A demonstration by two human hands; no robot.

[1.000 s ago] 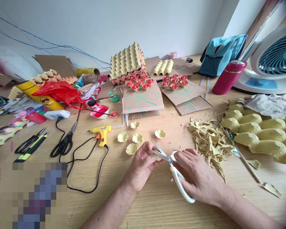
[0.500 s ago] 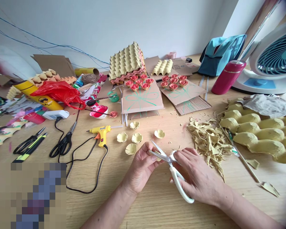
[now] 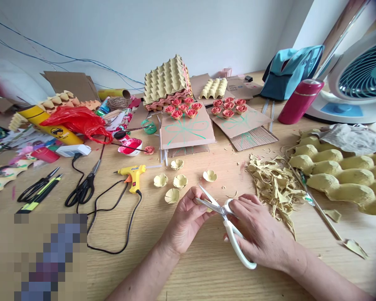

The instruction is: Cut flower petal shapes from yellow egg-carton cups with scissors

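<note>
Tabletop (image 3: 188, 271) as I view it through the head camera, items given from largest to smallest, with clock positions read about the pivot of the scissors. The fan (image 3: 335, 98) stands at 2 o'clock; a yellow egg tray (image 3: 352, 192), partly covered by a grey cloth, lies between 2 and 3. A tilted stack of egg trays (image 3: 167, 79) rests at 11. My left hand (image 3: 184, 223), at 9 o'clock, pinches a small pale pulp piece (image 3: 209, 209) between thumb and fingertips, its other fingers curled behind. My right hand (image 3: 258, 234), at 4, grips the handles, fingers bent and close together; I cannot tell how each sits in the loops. A heap of pulp scraps (image 3: 275, 184) spreads at 2. The white-handled scissors (image 3: 223, 210) point toward 10, blades parted, the lower blade across the piece. The yellow glue gun (image 3: 134, 175) lies between 9 and 10, apart from both hands. Four pulp cups (image 3: 180, 181) sit around 10, a lone cup (image 3: 210, 176) at 11. Smallest is the piece itself, largely hidden by blade and fingers.
</note>
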